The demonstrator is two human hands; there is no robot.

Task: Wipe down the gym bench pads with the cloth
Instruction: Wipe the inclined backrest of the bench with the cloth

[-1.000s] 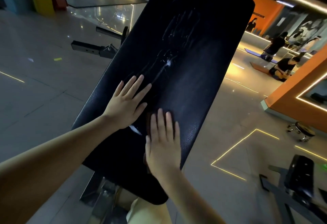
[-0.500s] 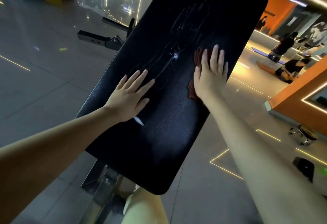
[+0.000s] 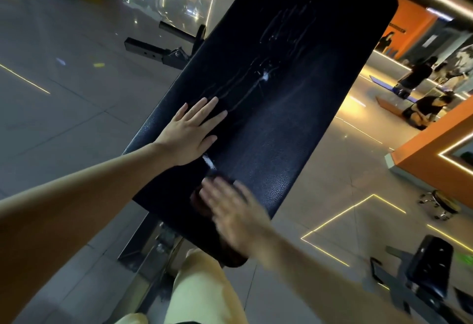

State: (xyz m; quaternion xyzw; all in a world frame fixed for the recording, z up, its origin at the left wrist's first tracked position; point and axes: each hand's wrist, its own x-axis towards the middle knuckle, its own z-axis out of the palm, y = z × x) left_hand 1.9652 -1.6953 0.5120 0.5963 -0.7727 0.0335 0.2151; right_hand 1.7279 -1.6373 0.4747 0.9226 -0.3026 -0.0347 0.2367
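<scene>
Right grip has swept from the upper right edge down to the lower end of the bench pad, blurred, fingers extended flat atop the dark cloth. Left grip remains released, fingers spread, flat on the pad's left side.

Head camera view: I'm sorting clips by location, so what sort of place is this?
Most likely a gym: a black padded bench in front, a second bench at lower right, and people by exercise mats beyond.
</scene>
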